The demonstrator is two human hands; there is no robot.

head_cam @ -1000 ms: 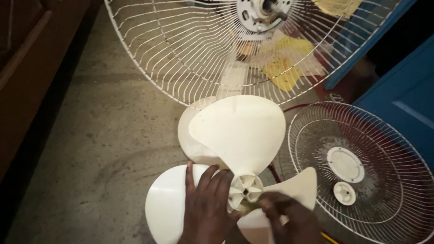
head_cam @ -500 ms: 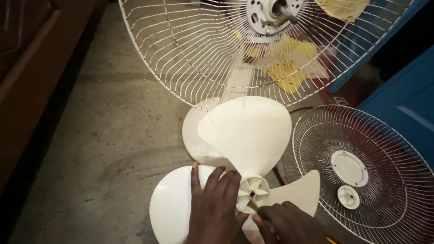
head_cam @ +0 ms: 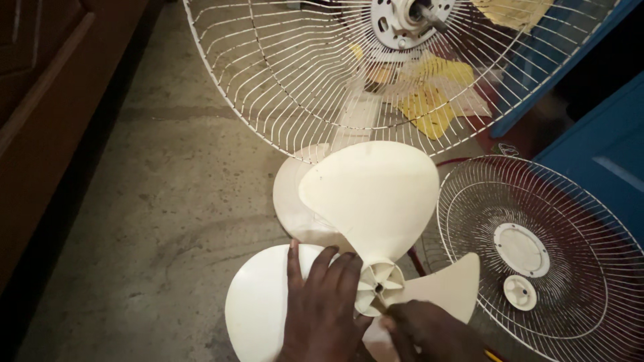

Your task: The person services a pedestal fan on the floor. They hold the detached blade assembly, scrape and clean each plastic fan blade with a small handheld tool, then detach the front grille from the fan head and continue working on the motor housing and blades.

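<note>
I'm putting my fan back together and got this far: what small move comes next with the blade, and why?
Probably lift the fan blade toward the motor shaft. Both hands, left hand and right hand, hold it at the hub, and the rear guard is already mounted while the front guard lies aside.

You've got a white wire rear fan guard [head_cam: 295, 80] with motor hub [head_cam: 402, 20] up top, loose round wire front grille [head_cam: 563, 228] lying right, yellow cloth [head_cam: 429, 110] behind, blue panel [head_cam: 604, 154].
</note>
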